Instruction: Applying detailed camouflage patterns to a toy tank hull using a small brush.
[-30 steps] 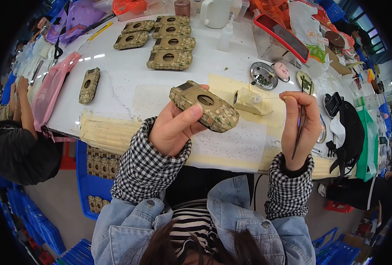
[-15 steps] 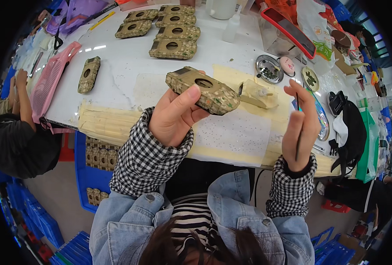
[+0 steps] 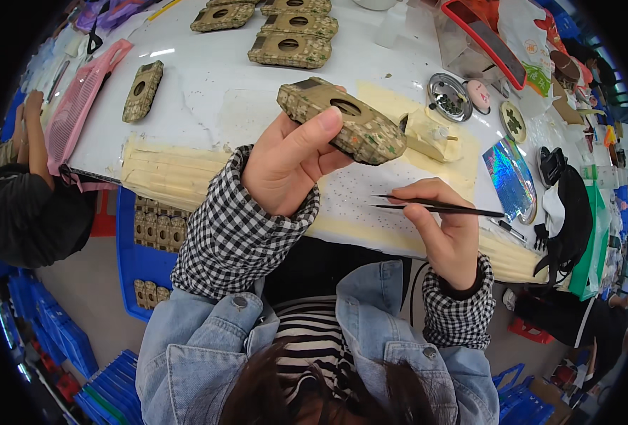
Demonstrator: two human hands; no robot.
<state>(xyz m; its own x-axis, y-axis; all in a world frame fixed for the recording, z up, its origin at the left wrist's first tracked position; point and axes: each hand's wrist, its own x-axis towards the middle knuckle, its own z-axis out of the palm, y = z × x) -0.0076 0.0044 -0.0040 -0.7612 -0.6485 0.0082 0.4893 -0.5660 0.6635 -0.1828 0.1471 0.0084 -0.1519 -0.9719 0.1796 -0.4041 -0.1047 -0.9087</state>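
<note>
At cluttered table (image 3: 204,67), right of blue tray (image 3: 140,268), grips camouflage hull (image 3: 372,139) in raised left hand (image 3: 286,161), pinches leftward-pointing tweezers (image 3: 485,212) in right hand (image 3: 447,230).

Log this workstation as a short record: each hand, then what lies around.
Left hand: holds a camouflage shell raised, thumb beside its round opening
Right hand: grips black tweezers, tips apart and pointing left
Below hands: speckled white sheet
Beyond sheet: cream block; past it, round metal dish
Table, left: single shell lying apart
Table, back: grouped shells
Lower left: blue tray holding more shells
</note>
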